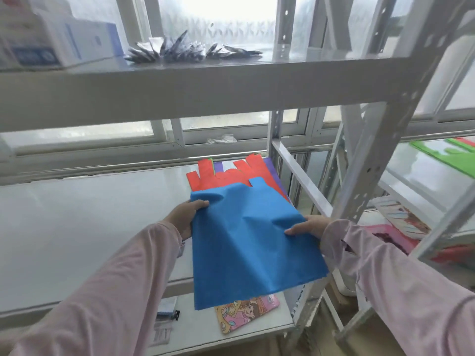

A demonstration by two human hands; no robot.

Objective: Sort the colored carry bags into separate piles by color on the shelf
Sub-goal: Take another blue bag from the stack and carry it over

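A blue carry bag is held flat over the front right of the white middle shelf. My left hand grips its left edge, thumb on top. My right hand pinches its right edge, thumb on top too. Behind the blue bag, a pile of carry bags lies on the shelf: an orange bag on top, a purple bag showing at the right edge, and a sliver of green at the back. The blue bag's near end hangs past the shelf's front edge.
An upper shelf carries a white box and dark packets. The lower shelf holds a cartoon picture book. Metal uprights stand right of the bags. A neighbouring rack holds a green bag and pink items.
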